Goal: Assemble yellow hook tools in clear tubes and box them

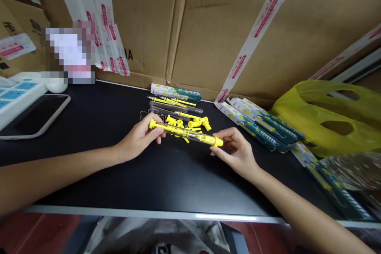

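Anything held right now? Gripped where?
Yes, a clear tube with yellow ends: left hand at one end, right hand fingertips at the other.

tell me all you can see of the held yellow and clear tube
The tube is slim: a clear barrel, plastic by its look, with yellow parts showing inside and yellow pieces at both ends. Held above the black table, it slants across the picture, right end lower. The left hand holds one end, the right hand the other.
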Demonstrator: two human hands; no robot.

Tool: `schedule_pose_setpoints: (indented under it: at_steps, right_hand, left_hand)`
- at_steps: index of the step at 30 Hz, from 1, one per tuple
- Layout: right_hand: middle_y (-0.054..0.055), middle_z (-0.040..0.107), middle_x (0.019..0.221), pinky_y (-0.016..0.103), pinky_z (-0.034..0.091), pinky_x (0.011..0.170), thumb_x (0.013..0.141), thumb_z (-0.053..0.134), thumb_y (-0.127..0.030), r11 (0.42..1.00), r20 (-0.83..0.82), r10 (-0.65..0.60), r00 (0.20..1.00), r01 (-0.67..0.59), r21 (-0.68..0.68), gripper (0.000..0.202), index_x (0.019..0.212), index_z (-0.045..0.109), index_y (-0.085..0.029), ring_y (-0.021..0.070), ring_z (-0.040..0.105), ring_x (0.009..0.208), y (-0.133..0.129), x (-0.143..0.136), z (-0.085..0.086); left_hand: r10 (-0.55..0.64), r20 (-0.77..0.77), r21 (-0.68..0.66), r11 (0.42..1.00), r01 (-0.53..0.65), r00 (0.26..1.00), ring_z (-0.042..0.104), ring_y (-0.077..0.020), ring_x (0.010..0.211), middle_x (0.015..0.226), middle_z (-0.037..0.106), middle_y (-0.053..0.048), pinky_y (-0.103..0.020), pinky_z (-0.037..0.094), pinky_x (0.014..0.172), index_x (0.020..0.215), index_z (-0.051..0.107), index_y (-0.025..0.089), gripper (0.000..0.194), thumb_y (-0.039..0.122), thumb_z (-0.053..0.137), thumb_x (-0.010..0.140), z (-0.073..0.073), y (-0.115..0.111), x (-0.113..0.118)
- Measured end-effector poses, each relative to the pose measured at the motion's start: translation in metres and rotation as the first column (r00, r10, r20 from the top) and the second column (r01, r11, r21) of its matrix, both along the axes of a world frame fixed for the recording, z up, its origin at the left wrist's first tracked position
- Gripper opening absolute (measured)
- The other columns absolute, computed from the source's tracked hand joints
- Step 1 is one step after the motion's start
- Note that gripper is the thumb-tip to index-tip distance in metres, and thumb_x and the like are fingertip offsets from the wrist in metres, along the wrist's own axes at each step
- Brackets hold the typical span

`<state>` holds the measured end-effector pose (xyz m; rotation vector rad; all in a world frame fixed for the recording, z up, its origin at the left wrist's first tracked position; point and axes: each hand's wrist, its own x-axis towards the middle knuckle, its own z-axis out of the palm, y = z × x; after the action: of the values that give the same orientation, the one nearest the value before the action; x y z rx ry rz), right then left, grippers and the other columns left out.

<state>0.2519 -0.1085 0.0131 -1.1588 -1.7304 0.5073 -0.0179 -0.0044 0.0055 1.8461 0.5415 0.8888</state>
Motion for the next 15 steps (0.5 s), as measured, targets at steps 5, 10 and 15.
schedule_pose_setpoints:
  at_steps: [5,10,15]
  right_hand:
    - [0.004,0.059,0.092,0.026,0.056,0.061,0.076,0.07,-0.022,0.999,-0.011,-0.002,1.0,0.002,0.04,0.023,0.095,0.057,-0.023,0.0157,0.062,0.076,0.0014,0.0035,-0.0007]
    - [0.006,0.059,0.093,0.028,0.055,0.063,0.076,0.068,-0.017,0.995,0.008,0.019,1.0,-0.019,0.102,0.023,0.096,0.057,-0.022,0.0171,0.06,0.083,0.0025,0.0046,-0.0001]
    - [0.007,0.061,0.093,0.029,0.055,0.063,0.077,0.068,-0.018,0.993,0.055,-0.004,0.998,-0.002,0.117,0.022,0.095,0.057,-0.022,0.0179,0.06,0.084,0.0019,0.0032,0.0]
  left_hand:
    - [0.052,-0.013,0.006,0.999,-0.052,0.999,0.058,-0.0108,0.066,0.074,0.057,0.002,-0.024,0.045,0.065,0.091,0.049,0.018,0.02,0.036,0.056,0.086,0.0021,0.0003,-0.0002]
    - [0.083,-0.022,0.052,0.995,-0.081,0.996,0.056,-0.0096,0.065,0.072,0.057,0.003,-0.022,0.044,0.063,0.086,0.053,0.018,0.018,0.033,0.06,0.083,0.0025,0.0018,-0.0012]
    - [0.101,-0.023,0.049,0.994,-0.1,0.995,0.056,-0.0109,0.065,0.071,0.057,0.002,-0.023,0.043,0.061,0.084,0.053,0.017,0.021,0.036,0.062,0.081,0.0023,0.0024,-0.0003]
